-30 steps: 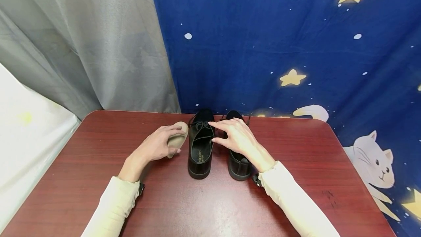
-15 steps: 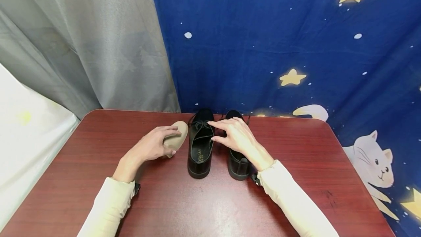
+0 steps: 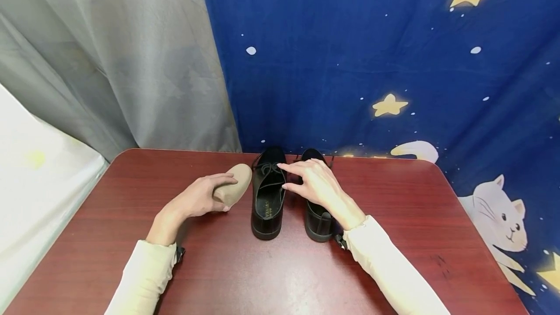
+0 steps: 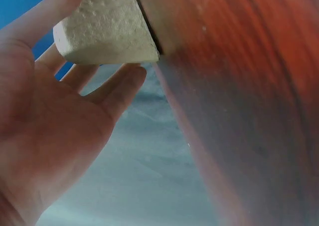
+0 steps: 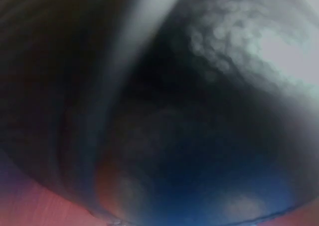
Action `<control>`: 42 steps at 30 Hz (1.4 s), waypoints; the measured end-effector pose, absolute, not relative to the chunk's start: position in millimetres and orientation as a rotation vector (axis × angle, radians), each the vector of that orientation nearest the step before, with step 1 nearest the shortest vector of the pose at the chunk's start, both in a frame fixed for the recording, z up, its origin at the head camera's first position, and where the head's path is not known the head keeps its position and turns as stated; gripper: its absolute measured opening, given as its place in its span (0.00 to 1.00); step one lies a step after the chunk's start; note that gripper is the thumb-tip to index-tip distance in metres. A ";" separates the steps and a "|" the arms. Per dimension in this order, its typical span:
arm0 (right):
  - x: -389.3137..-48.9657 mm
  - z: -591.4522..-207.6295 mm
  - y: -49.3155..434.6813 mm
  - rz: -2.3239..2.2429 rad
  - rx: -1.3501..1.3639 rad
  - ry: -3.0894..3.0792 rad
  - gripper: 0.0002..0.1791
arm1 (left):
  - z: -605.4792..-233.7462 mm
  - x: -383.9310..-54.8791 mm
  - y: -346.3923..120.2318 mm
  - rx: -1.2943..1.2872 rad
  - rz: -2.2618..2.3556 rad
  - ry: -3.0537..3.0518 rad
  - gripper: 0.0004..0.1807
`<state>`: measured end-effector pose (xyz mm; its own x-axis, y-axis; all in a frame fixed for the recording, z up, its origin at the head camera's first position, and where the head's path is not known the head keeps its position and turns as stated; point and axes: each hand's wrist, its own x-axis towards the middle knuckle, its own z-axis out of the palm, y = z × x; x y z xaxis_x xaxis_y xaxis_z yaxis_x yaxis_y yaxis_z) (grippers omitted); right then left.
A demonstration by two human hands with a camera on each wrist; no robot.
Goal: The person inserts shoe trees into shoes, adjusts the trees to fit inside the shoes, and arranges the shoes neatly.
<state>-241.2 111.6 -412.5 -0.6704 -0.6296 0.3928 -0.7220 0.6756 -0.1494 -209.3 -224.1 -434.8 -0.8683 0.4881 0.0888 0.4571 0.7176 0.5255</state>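
Beside black shoes (image 3: 267, 225), left fingers (image 3: 221, 179) gripping beige object (image 3: 235, 187), red table (image 3: 280, 278)

the person has one left hand (image 3: 190, 201), one right hand (image 3: 321, 184) and two sleeves (image 3: 142, 271). there are two shoes (image 3: 267, 225), one beige block (image 3: 238, 183) and one table (image 3: 262, 286). also present are one grey curtain (image 3: 153, 62), one blue curtain (image 3: 315, 91), one cat (image 3: 498, 213) and at least three stars (image 3: 390, 105).

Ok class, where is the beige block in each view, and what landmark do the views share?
Head: the beige block is left of and below centre, in the left hand.
Left wrist: top edge, left of centre.
Right wrist: not visible in this blurred picture.
Shared landmark: the red table, right side in left wrist, bottom-left corner in right wrist.
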 end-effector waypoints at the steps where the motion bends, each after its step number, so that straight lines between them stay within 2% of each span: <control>1: -241.4 -412.5 111.6 0.424 1.073 -2.583 0.30 | -434.9 -209.3 -224.6 0.784 0.856 2.859 0.38; 42: -240.6 -416.7 111.1 0.429 1.057 -2.534 0.28 | -435.3 -210.0 -229.5 0.777 0.951 2.882 0.33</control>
